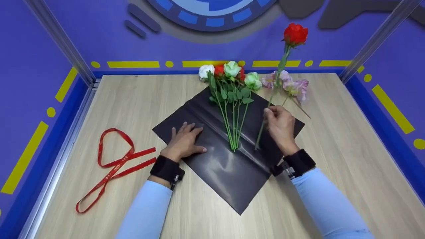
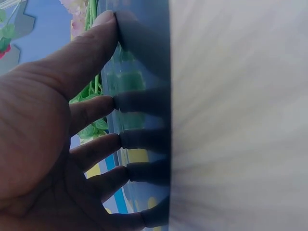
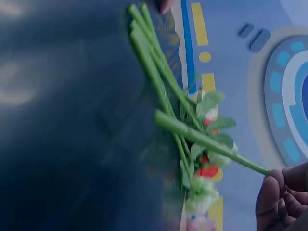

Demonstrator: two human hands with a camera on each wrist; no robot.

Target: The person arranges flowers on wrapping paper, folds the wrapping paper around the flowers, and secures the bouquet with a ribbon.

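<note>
A sheet of black wrapping paper (image 1: 215, 176) lies on the table with one corner toward me. My left hand (image 1: 184, 142) rests on its left side with fingers spread; the fingertips (image 2: 108, 180) touch the sheet. Between thumb and fingers my right hand (image 1: 281, 124) pinches the stem (image 3: 211, 144) of a red rose (image 1: 295, 34), holding it tilted above the paper's right side. Artificial roses lie in a bunch on the paper, with green stems (image 1: 234, 132) gathered toward me and white, red and pale green heads (image 1: 232, 69) at the far edge.
Pink flowers (image 1: 295, 88) lie at the back right, partly behind the rose stem. A looped red ribbon (image 1: 114, 169) lies on the wooden table (image 1: 132, 99) to the left. Blue-purple panels (image 1: 232, 46) stand at the back and both sides.
</note>
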